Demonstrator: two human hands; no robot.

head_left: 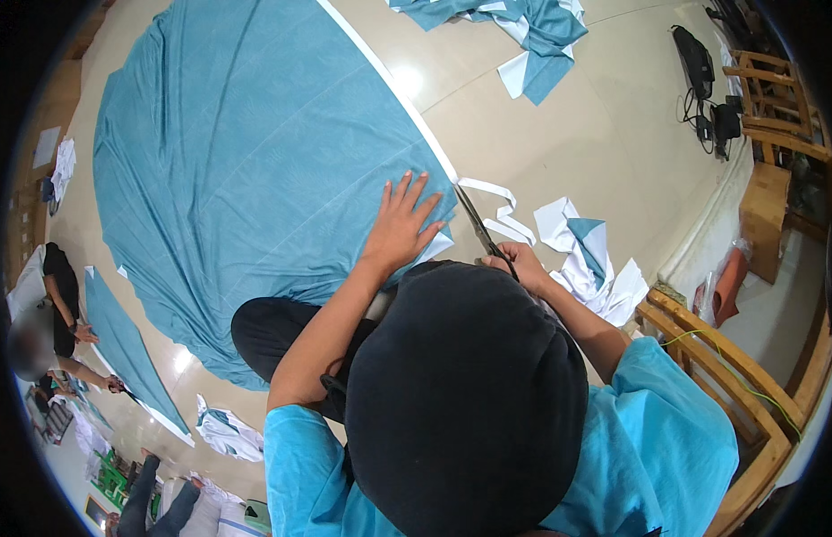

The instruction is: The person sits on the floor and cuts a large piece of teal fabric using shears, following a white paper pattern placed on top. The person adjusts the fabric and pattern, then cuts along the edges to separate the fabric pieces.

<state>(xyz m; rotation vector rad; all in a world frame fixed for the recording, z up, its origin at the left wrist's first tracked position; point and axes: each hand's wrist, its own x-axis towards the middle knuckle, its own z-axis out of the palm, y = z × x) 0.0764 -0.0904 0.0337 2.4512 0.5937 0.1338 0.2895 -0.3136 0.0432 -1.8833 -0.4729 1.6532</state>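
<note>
On the floor below the head camera, we see a wide sheet of teal fabric (246, 161) spread flat, its white-edged right border running from far centre down to the near middle. Our left hand (402, 224) lies palm down on the near right corner of that sheet, fingers spread apart and pointing far, the wrist bent back and the forearm reaching out from a turquoise sleeve (299, 456). It presses the cloth and grips nothing. Our right hand (516, 264) is closed around the handles of a pair of scissors (477, 224), whose dark blades point far and left and meet the fabric's white edge just beside the left hand's fingertips. We cannot tell how far the blades stand apart. A cut white strip (501, 210) curls on the pale floor just right of the blades, and a heap of white and teal offcuts (588, 259) lies further right.

A round black shape (465, 403), close to the lens, hides the right wrist, most of the scissor handles and the near floor. At the far left rim, another person (62, 304) bends over a narrow teal strip (129, 358); their hands are too small to read
</note>
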